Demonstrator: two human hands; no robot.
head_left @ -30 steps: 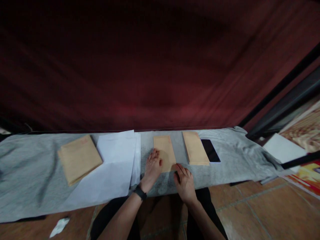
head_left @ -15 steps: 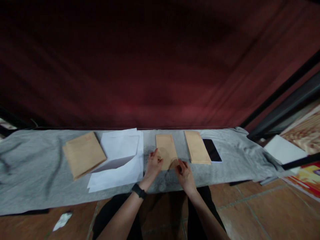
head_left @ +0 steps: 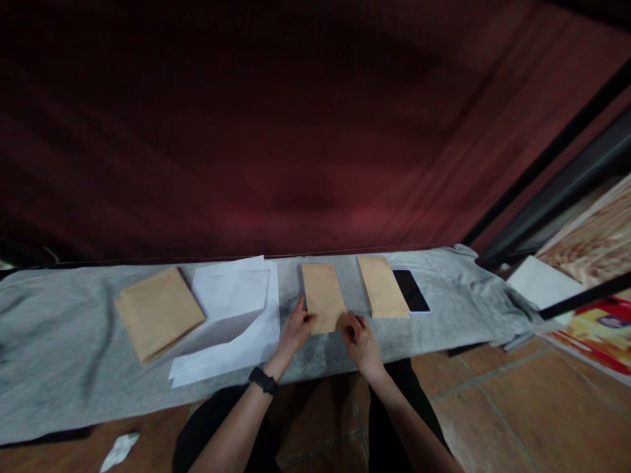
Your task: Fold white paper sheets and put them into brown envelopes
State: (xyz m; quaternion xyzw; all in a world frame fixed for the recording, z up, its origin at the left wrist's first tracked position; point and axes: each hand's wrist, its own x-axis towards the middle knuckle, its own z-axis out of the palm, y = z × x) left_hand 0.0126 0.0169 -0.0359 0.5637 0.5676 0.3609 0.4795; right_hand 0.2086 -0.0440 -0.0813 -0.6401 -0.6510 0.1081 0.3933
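Observation:
A brown paper envelope (head_left: 323, 297) is upright in front of me, its long sides running away from me. My left hand (head_left: 297, 326) grips its lower left edge, thumb on top and index finger along the side. At the lower right corner, my right hand (head_left: 361, 340) pinches the paper with curled fingers. Just right of it lies a small stack of similar brown envelopes (head_left: 383, 288), next to a dark-screened phone (head_left: 411, 291). White paper sheets (head_left: 231, 289), partly folded open, are left of my left hand. Beyond them sits a thicker pile of brown envelopes (head_left: 162, 312).
Everything rests on a long bench covered with grey cloth (head_left: 64, 341). A dark red curtain (head_left: 296, 164) hangs behind it. At the right are dark metal bars (head_left: 557, 164), a white board (head_left: 545, 282) and a colourful printed package (head_left: 601, 328). Crumpled white paper (head_left: 119, 451) lies on the tiled floor.
The whole view has shifted slightly. My left hand has slid a little down the envelope's left edge; the right stays at the corner. Red print seen earlier on the envelope no longer shows clearly.

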